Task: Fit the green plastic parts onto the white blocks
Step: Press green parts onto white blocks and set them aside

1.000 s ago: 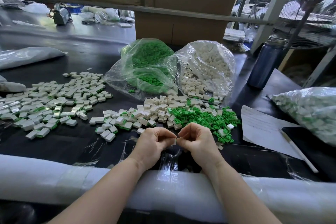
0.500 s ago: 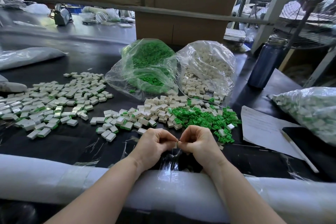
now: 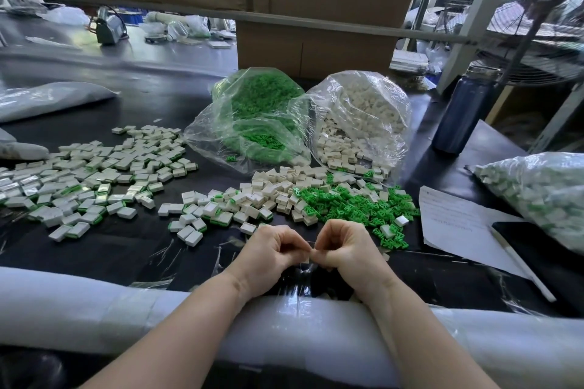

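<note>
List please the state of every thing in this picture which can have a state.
left hand: fingers curled, pinching a small white block
right hand: fingers curled, pinching the same white block
bag of green parts: open, parts spilling out
bag of white blocks: open, blocks spilling out
bag of finished pieces: full; cannot tell whether it is closed
blue bottle: upright, cap on

glossy black table top point(image 3: 132, 249) under the fingers, creased clear film over it. past the fingertips matt green plastic parts point(image 3: 357, 204) and matt white blocks point(image 3: 278, 189), smooth. two crinkly clear plastic bags point(image 3: 373, 110) beyond. right of fingers matt white paper sheet point(image 3: 458, 221), dark blue metal-look bottle point(image 3: 458, 117).
</note>
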A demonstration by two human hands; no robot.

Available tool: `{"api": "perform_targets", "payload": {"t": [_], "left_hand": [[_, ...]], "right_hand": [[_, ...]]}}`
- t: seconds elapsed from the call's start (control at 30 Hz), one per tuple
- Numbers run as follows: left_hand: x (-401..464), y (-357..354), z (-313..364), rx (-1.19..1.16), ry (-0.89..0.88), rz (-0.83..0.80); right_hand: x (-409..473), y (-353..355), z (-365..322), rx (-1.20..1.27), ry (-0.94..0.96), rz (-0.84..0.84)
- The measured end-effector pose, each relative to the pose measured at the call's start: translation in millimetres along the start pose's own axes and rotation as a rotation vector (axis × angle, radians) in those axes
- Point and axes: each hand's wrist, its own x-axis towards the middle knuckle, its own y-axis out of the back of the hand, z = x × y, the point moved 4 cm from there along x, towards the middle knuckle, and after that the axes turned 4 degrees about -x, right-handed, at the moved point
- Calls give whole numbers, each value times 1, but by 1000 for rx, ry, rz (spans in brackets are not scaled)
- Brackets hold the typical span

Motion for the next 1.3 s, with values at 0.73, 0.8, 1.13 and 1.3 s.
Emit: {"api": "perform_targets", "payload": {"t": [0.73, 0.8, 1.13, 1.3], "left_hand": [[3, 5, -7, -93, 44, 127], [3, 4, -7, -68, 50, 115], [2, 2, -10, 60, 45, 63], [1, 1, -9, 154, 5, 42]], "right_hand": [[0, -1, 0, 75, -3, 126], [1, -2, -1, 39, -11, 129], [1, -3, -1, -102, -38, 82], [-1, -3, -3, -166, -25, 34]]}}
